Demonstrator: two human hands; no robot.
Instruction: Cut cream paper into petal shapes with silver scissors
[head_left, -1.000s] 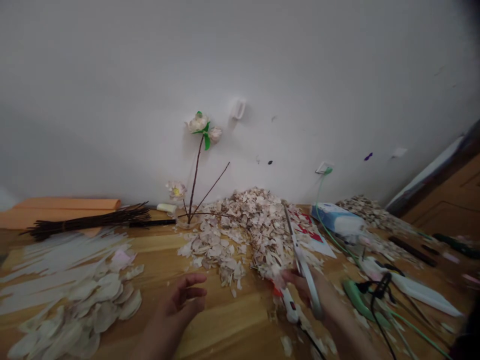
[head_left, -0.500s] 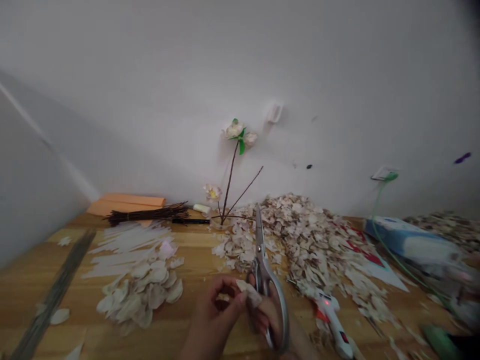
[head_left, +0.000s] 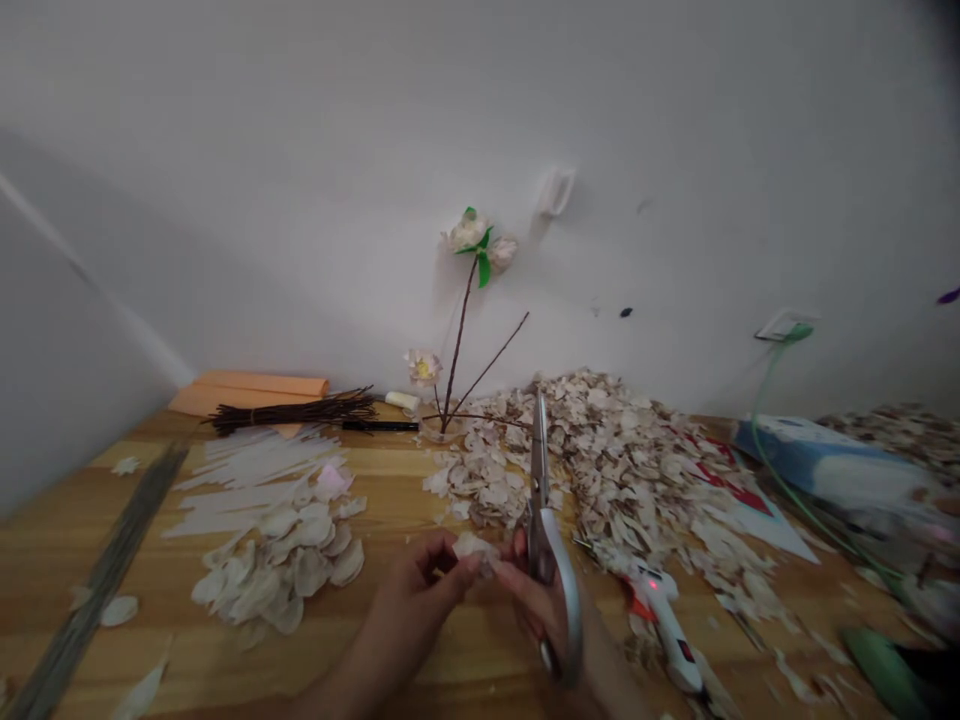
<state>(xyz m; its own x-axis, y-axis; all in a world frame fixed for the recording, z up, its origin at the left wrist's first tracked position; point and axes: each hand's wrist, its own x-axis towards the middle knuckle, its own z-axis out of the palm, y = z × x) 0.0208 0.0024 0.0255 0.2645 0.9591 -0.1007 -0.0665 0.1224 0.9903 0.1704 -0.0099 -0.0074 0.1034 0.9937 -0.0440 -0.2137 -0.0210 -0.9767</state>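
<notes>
Big scrap heap (head_left: 622,470) on table (head_left: 390,500) and pile of cut petals (head_left: 281,570) at left suggest much cutting done; uncut strips (head_left: 255,470) remain. Right hand (head_left: 551,615) closed round scissors (head_left: 546,540), blades together, pointing away. Left hand (head_left: 424,585) pinches small pale piece (head_left: 474,547), touching right fingers, at front centre.

Soft, even, rather dim light falls with no glare; the wall (head_left: 300,150) looks flat grey. Faint shadows lie behind the flower stem (head_left: 459,330). Edges bend wide-angle, the top right corner darkens, and the right side smears with blur.
</notes>
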